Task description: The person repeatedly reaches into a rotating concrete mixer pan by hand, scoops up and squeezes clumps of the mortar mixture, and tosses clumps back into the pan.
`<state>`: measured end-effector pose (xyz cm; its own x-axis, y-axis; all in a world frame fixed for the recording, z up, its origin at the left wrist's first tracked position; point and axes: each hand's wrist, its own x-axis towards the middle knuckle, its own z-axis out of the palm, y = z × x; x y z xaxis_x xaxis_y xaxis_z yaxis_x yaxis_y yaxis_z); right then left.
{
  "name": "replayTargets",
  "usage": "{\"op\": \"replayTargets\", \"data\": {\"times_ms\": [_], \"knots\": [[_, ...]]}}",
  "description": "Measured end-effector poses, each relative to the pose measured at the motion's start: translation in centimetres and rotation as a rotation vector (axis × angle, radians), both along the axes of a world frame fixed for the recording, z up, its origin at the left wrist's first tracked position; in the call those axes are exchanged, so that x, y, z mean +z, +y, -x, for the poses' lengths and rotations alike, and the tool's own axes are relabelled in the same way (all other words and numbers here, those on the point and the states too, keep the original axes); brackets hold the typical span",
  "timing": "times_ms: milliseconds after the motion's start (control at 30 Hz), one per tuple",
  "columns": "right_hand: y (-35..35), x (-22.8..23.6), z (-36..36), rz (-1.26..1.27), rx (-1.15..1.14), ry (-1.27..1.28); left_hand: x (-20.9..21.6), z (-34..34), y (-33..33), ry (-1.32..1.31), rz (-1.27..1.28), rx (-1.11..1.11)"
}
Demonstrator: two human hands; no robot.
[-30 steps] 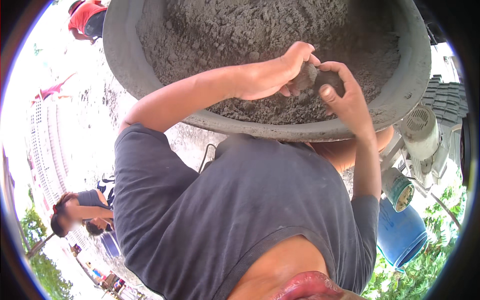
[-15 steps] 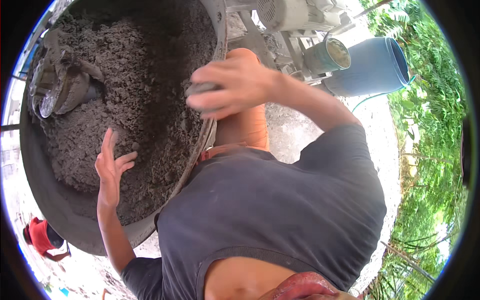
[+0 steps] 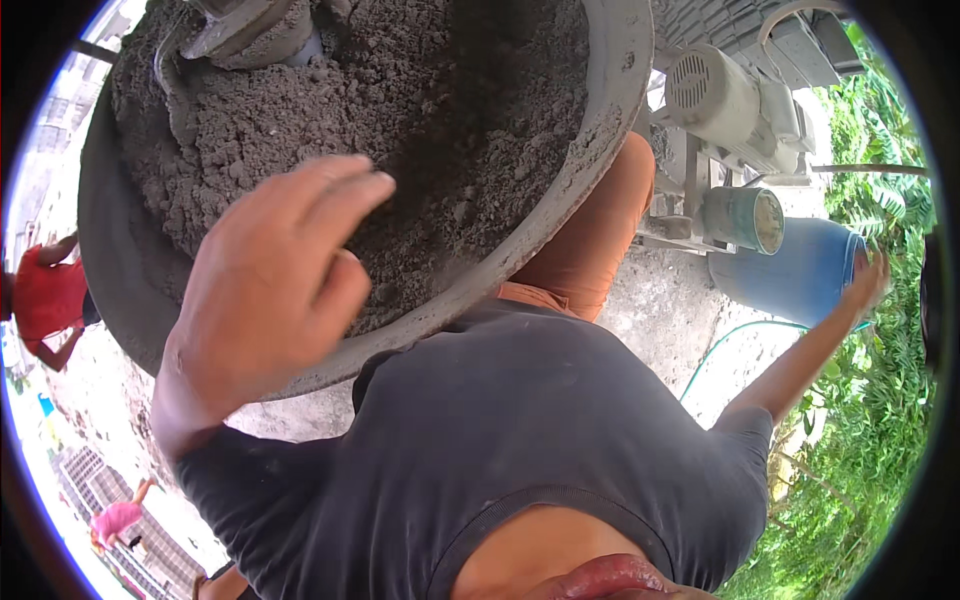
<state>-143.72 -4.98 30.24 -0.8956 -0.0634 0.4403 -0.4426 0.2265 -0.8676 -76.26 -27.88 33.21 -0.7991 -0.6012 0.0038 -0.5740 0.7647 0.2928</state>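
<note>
Over the near left part of a large round mixing pan [image 3: 540, 265], my left hand [image 3: 275, 265] hangs in the air with fingers apart and nothing in it. Below it lies crumbly grey-brown mortar mix [image 3: 250, 130], heaped in the pan. A mix-caked metal mixer paddle [image 3: 255, 35] stands in the heap at the top. Stretched far out to the right, my right hand [image 3: 868, 283] is open, its fingers extended and somewhat blurred. In the picture it overlaps the mouth of a blue barrel [image 3: 785, 270]; whether it touches the barrel I cannot tell.
My bent knee [image 3: 600, 225] rests against the pan's outer side. To its right are a dusty electric motor [image 3: 725, 95], a small green bucket [image 3: 745, 220] and a green hose [image 3: 715, 350]. People in red [image 3: 50, 295] and pink [image 3: 118, 518] are at the left. Leafy plants line the right.
My right hand, which held a grey lump by the pan's rim, has swung far right and opened. My left hand has risen closer to view. The view has shifted left, so the pan appears farther right.
</note>
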Motion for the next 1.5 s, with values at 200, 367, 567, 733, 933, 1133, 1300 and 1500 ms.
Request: {"op": "replayTargets", "data": {"times_ms": [200, 367, 567, 733, 933, 1133, 1300, 1500], "knots": [[-17.6, -9.7, -21.4, -0.345, 0.821, 0.021, 9.9, 4.0, 6.5, -0.762, -0.148, -0.232], [-23.4, -10.7, -34.3, -0.334, 1.08, 0.313, 12.3, 3.4, 6.7, -0.869, 0.008, -0.092], [-26.2, -9.7, -39.1, -0.368, 1.171, 0.752, 9.0, 4.0, 5.8, -0.751, -0.047, -0.165], [-25.4, -9.5, -38.9, -0.287, 1.243, 0.463, 7.8, 5.1, 5.9, -0.694, -0.059, -0.227], [-26.1, -12.7, -37.3, -0.45, 1.2, 0.438, 7.6, 6.4, 5.5, -0.702, -0.026, -0.238], [-25.0, -11.0, -38.0, -0.377, 1.221, 0.469, 8.0, 6.5, 4.8, -0.696, 0.004, -0.209], [-24.7, -9.4, -38.3, -0.412, 1.213, 0.496, 8.4, 7.4, 4.4, -0.706, 0.031, -0.224], [-25.9, -11.2, -38.5, -0.41, 1.228, 0.475, 9.4, 7.0, 5.0, -0.781, -0.014, -0.155]]}}
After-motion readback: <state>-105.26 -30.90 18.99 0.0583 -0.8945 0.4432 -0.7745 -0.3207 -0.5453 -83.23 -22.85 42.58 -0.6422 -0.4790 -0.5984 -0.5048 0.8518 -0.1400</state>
